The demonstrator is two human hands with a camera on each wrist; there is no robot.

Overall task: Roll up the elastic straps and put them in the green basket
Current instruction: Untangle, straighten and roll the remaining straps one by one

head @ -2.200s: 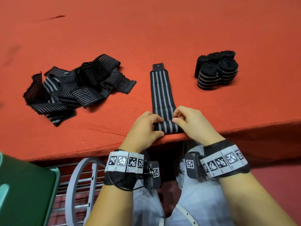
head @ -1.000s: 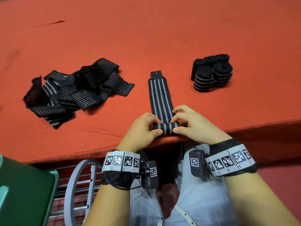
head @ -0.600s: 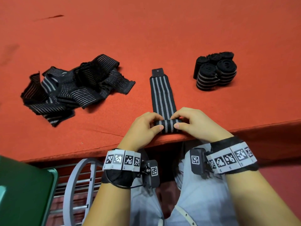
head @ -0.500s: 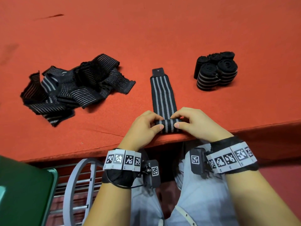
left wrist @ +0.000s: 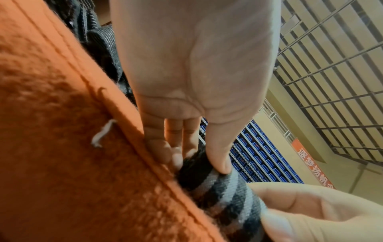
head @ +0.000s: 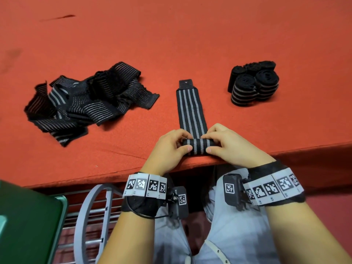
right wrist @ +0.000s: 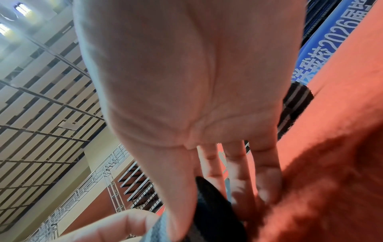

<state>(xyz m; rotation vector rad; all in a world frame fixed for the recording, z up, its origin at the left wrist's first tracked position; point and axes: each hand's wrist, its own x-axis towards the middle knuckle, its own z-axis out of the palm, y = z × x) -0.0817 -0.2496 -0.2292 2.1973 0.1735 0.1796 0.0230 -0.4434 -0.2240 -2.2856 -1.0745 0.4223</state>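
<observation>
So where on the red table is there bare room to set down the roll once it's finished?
Bare cloth lies between the flat strap and the finished rolls, right of those rolls, and across the far table. It is crowded at the loose strap pile and at the near edge, where both hands work.

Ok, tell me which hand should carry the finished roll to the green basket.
Left, probably. The green basket sits low on the person's left, below the table edge, nearest the left hand. Both hands pinch the roll now; the right hand would have to cross the body.
</observation>
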